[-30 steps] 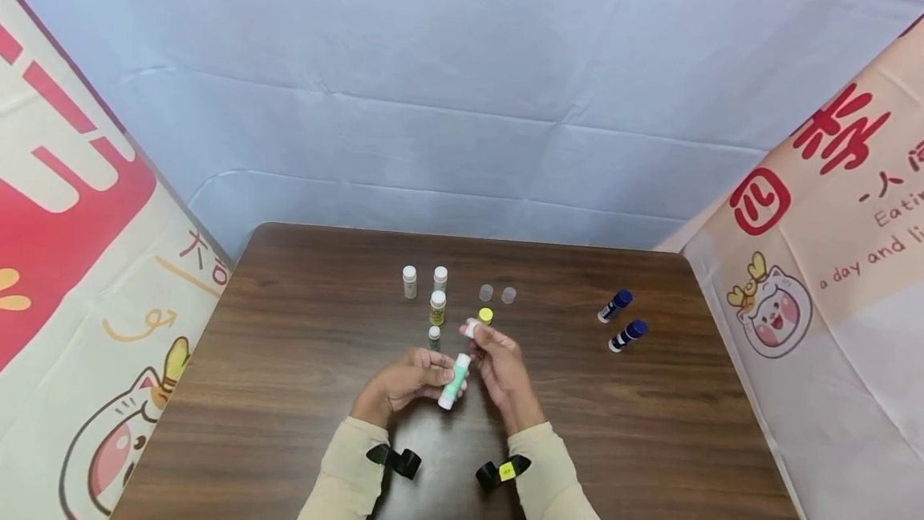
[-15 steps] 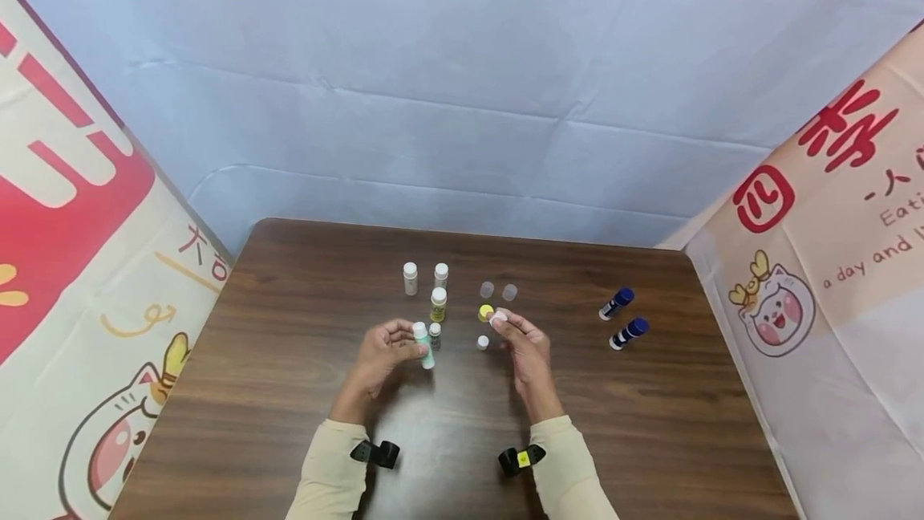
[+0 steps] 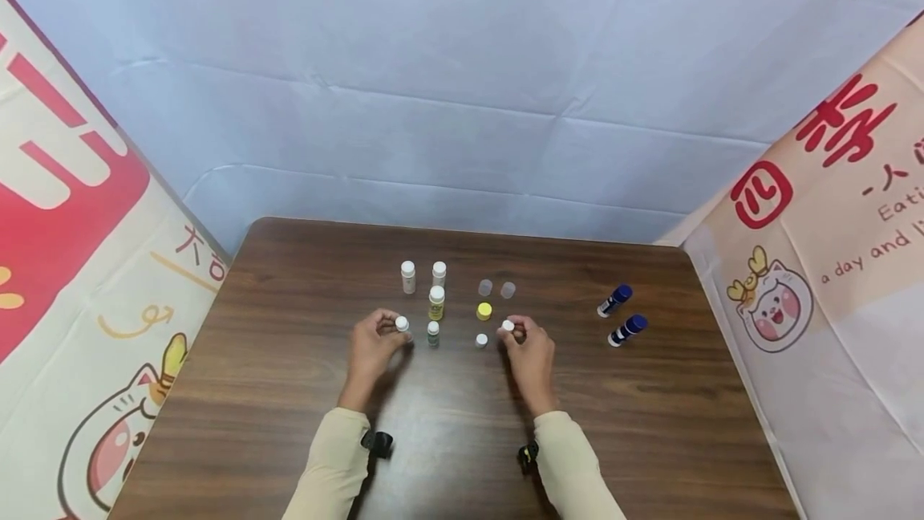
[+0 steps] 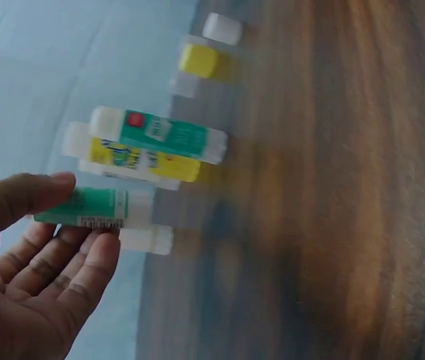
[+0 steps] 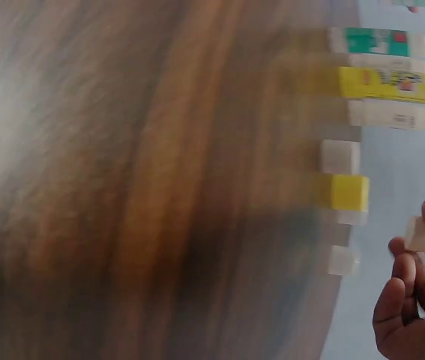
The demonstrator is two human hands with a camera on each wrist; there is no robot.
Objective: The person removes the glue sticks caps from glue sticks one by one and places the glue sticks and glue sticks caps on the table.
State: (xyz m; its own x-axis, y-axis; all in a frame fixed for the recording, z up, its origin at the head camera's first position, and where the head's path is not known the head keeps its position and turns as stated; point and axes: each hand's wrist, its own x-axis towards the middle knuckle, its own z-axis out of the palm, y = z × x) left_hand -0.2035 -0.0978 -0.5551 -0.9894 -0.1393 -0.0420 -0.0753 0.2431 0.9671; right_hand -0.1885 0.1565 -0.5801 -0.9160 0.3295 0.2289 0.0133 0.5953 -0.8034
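- My left grip pinches the green tube, likely to keep it upright, beside the standing tubes.
- My right grip pinches a white cap near the loose caps, probably grouping like parts.

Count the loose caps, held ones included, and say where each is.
5: two translucent caps side by side; a yellow cap in front of them; a white cap in front of the yellow one; another white cap pinched in the right hand.
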